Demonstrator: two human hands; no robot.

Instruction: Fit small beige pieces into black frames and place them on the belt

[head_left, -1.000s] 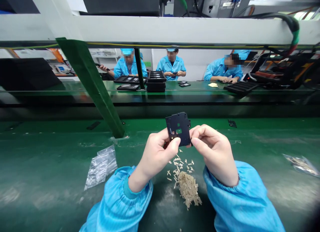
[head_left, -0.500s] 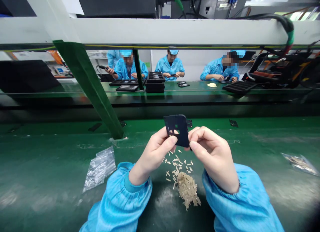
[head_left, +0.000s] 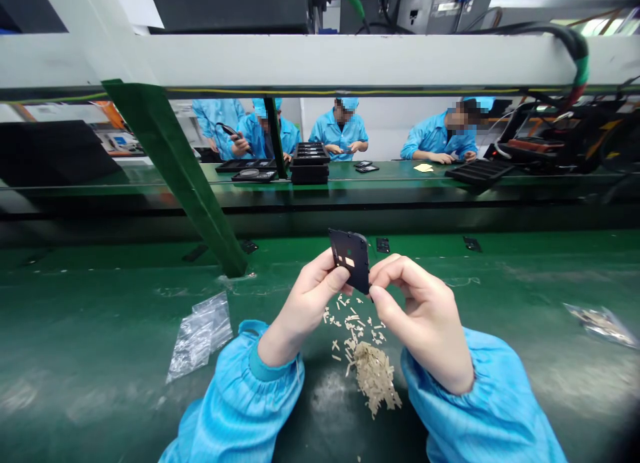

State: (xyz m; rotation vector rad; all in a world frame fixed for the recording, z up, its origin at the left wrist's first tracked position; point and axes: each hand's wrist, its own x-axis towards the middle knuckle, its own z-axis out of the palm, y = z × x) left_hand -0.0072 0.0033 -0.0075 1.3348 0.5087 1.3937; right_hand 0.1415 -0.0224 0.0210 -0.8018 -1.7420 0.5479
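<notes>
My left hand (head_left: 314,291) grips a thin black plastic panel (head_left: 354,266) by its left side, thumb on the near face. The panel has a rounded top corner and small rectangular cut-outs, and it is held tilted above the bench. At its lower right edge, my right hand (head_left: 417,303) is closed in a pinch, thumb against finger. A tiny dark bit shows at those fingertips; whether it is a separate piece or part of the panel I cannot tell. Below the hands lies a pile of small beige pieces (head_left: 375,376), several of them scattered loose beyond it.
Clear plastic bags (head_left: 200,336) lie on the left, and a filled bag (head_left: 600,323) on the right. Small black parts (head_left: 383,245) sit along the far strip. A slanted green post (head_left: 185,183) rises at left. Co-workers (head_left: 340,130) sit behind stacked black trays (head_left: 310,163).
The panel has turned more edge-on and shifted slightly left, with my right hand following it. The black parts on the far strip have slid slightly right. A co-worker at left has moved.
</notes>
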